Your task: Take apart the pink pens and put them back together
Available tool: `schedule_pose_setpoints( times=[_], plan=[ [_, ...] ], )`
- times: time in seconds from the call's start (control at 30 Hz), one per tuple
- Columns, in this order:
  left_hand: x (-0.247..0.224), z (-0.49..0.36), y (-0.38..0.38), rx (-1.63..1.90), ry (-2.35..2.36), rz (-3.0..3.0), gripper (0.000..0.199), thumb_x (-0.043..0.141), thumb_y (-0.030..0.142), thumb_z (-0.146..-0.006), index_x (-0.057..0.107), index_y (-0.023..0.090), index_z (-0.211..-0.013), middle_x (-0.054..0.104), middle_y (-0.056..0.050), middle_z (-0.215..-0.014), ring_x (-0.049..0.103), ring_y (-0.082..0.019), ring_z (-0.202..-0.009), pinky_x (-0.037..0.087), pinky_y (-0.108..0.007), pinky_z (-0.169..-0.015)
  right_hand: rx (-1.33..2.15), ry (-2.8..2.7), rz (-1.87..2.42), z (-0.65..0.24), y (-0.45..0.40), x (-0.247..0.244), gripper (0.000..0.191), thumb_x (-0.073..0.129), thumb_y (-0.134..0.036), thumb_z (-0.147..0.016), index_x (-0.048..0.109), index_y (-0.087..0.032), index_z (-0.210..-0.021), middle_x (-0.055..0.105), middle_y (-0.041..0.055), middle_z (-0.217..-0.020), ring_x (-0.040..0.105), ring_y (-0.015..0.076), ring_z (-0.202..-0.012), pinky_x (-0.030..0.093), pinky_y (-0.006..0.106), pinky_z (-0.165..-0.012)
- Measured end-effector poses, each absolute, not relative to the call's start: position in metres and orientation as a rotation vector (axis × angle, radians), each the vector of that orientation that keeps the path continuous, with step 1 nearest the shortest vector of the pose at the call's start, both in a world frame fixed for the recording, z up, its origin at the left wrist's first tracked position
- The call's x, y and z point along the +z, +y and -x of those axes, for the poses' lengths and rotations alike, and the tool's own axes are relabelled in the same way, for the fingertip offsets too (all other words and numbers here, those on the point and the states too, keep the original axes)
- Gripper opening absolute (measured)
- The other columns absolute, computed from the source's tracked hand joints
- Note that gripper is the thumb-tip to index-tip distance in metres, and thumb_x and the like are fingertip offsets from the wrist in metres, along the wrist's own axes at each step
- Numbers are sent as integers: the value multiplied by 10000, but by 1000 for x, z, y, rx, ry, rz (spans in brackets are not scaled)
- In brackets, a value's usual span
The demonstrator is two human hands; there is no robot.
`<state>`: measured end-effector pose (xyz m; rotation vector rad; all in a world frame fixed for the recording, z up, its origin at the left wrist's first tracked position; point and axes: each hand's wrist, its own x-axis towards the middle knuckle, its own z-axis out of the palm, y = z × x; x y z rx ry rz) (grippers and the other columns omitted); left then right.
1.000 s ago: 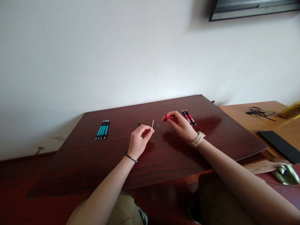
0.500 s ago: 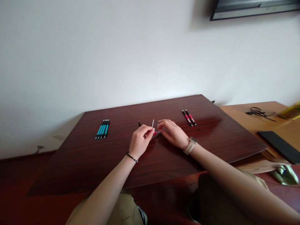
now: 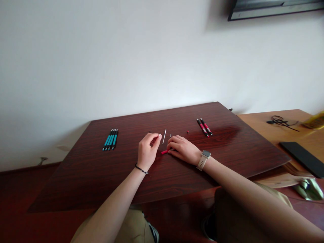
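Note:
My right hand (image 3: 184, 149) is closed on a red pen barrel (image 3: 164, 152), whose end sticks out left of the fingertips, low over the table. To its left, my left hand (image 3: 148, 151) is raised in a pinch; a tiny pale thing may show at the fingertips, too small to name. Between and beyond the hands lies a thin pen refill (image 3: 164, 136). A small spring (image 3: 170, 135) rests right of it. A little red piece (image 3: 187, 132) lies farther right. Behind my left hand, the tip of a black pen part (image 3: 150, 131) peeks out, mostly hidden.
Several blue-and-black pens (image 3: 110, 139) lie in a row at the left of the dark wooden table (image 3: 101, 179). Two red-and-black pens (image 3: 204, 127) lie at the right. A lighter table (image 3: 268, 118) beside it carries a black cable (image 3: 279, 121) and a flat black object (image 3: 301, 158).
My left hand has moved slightly left, away from the red barrel and the refill. My right hand has come nearer with the barrel, uncovering the spring and the little red piece.

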<state>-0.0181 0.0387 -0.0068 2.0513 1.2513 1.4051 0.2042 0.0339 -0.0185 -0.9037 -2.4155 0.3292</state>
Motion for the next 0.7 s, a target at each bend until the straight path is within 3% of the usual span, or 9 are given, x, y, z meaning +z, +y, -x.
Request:
schedule_pose_setpoints(
  times=[0.23,0.5,0.7],
  plan=[
    [-5,18,39,1372,1213,-2120,172,632,306,-1058,784,225,-1057,738,-44,-976,683,-167,-838,542,-280,-724,521,-2027,1053,-206,35,-21,147,447,-313,-1129,541,-225,-1198,710,78,-1059,675,227,-895,500,343,-819],
    [-6,17,37,1258,1219,-2270,174,614,275,-1070,779,229,-1103,715,-46,-1002,661,-157,-825,523,-283,-742,546,-1914,1073,-207,34,-13,256,570,-449,-1093,718,-241,-1109,779,17,-933,666,168,-739,461,280,-728],
    [-5,17,36,1231,1199,-2322,198,598,264,-1075,780,237,-1148,713,-55,-1027,685,-168,-863,547,-295,-774,605,-1925,1013,-208,36,-15,286,580,-484,-1086,742,-248,-1099,798,27,-977,709,188,-806,487,287,-768]
  ],
)
